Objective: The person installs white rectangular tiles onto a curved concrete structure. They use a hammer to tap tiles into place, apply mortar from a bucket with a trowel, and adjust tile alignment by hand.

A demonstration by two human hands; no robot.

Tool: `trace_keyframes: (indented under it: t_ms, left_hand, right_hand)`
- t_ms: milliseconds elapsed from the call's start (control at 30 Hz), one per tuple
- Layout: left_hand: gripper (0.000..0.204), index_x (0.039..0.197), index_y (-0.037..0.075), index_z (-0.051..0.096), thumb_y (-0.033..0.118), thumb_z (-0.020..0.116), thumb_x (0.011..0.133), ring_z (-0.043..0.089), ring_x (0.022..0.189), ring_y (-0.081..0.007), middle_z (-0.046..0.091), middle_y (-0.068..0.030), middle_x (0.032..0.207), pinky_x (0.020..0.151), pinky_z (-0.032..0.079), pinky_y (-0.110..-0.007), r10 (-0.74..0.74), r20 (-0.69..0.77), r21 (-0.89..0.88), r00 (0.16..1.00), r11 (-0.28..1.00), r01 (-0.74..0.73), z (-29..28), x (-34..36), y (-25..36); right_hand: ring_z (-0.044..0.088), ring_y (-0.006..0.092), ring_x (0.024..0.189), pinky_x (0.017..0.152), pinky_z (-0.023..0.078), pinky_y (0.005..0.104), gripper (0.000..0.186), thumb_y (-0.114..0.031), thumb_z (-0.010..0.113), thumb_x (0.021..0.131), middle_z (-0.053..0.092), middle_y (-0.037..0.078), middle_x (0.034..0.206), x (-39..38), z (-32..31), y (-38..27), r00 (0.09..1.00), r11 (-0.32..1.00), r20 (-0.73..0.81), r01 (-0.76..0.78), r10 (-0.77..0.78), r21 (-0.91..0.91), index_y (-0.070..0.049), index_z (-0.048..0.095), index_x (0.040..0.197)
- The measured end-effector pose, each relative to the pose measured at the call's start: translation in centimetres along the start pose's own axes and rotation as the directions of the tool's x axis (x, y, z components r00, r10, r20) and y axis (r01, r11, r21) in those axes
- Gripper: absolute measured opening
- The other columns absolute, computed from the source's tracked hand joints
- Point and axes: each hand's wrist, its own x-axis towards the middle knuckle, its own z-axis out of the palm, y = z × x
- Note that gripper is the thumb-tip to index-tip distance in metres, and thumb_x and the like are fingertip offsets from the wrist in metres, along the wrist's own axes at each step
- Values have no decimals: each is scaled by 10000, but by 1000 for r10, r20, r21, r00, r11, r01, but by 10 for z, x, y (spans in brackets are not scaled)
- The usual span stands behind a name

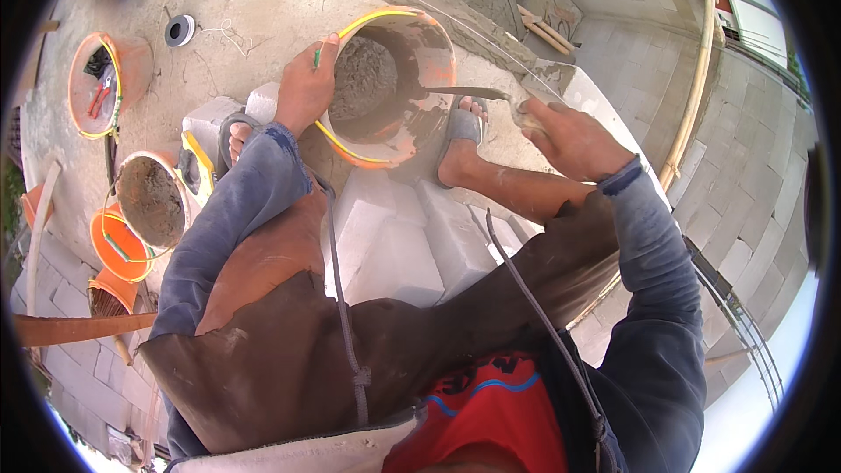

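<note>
My left hand [307, 88] grips the rim of an orange bucket [420, 44] with a yellow handle, tilting it toward me. Grey mortar [361, 77] lies inside the bucket. My right hand [574, 140] holds the handle of a trowel [469, 93] whose blade reaches into the bucket's mouth. I squat on white blocks [394, 245], my sandalled right foot [462, 127] beside the bucket and my left foot [238, 136] partly hidden behind my left arm.
To the left stand an orange bucket holding hand tools [107, 83], another bucket of mortar [151, 201] and more orange buckets [118, 245]. A tape roll [180, 31] lies on the slab. A block wall [745, 166] and a bamboo pole [696, 79] are on the right.
</note>
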Motion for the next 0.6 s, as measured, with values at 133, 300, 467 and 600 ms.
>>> trace_keyframes:
  t_ms: [133, 300, 467, 600]
  left_hand:
    - [647, 1258, -8, 728, 573, 495, 1095, 709, 1006, -474, 730, -303, 991, 916, 526, -491, 19, -3, -36, 1000, 999, -19, 3, 0, -7]
    - [631, 1252, -12, 726, 555, 496, 1098, 706, 1008, -495, 727, -323, 1004, 901, 525, -513, 26, -49, 36, 998, 999, -24, 5, -12, 6]
    - [630, 1257, -10, 726, 549, 480, 1103, 708, 1015, -497, 727, -326, 1005, 911, 527, -523, -8, -45, 30, 999, 1000, 9, 0, -14, 11]
    - [646, 1295, 2, 719, 564, 463, 1104, 701, 1052, -488, 724, -327, 1039, 936, 528, -503, -28, -9, 19, 1000, 999, 28, -3, -13, 16]
  right_hand:
    - [739, 393, 1039, 844, 603, 497, 450, -174, 565, 1011, 690, 224, 1101, 117, 112, -58, 995, 977, -97, -6, -15, -214, -83, 527, 1451]
    - [729, 428, 1085, 900, 592, 502, 423, -194, 559, 1020, 699, 276, 1156, 129, 159, -111, 997, 998, 75, -23, 19, 54, -17, 516, 1402]
    - [691, 474, 1148, 999, 527, 571, 471, -223, 469, 1064, 688, 337, 1184, 116, 141, -159, 938, 956, 340, -39, -66, 292, 24, 439, 1464]
    - [714, 331, 818, 710, 570, 462, 434, -317, 463, 1094, 691, 226, 1007, 124, 150, -108, 956, 784, 250, -38, -151, 619, -53, 444, 1438]
